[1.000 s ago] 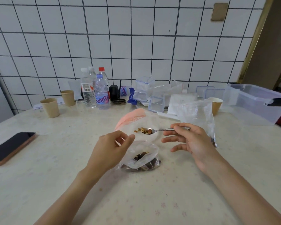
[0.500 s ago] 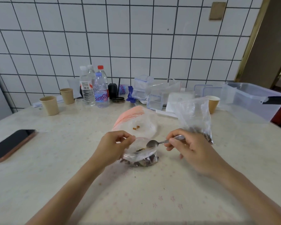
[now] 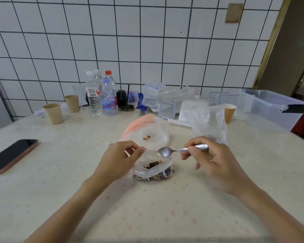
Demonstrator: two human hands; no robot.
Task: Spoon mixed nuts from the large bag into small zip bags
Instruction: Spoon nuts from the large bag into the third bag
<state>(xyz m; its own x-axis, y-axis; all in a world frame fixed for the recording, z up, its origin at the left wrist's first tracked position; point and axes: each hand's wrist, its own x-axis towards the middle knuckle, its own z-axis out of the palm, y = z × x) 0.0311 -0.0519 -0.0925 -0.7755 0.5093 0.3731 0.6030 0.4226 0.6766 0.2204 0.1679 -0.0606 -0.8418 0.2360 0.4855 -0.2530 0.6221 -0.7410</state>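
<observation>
White-tiled wall backs the table (image 3: 63, 172). Mid-table, left hand (image 3: 116, 160) pinches the small zip bag (image 3: 153, 170) open; right hand (image 3: 212, 163) grips the spoon (image 3: 179, 150) above it. Large bag (image 3: 209, 125) stands behind; phone (image 3: 11, 155) near the left edge.

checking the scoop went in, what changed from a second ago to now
The spoon, loaded a second ago, came down to the small bag and now sits empty at its mouth; the nuts are inside. The right hand still holds the spoon, and the left hand still pinches the bag's rim.
</observation>
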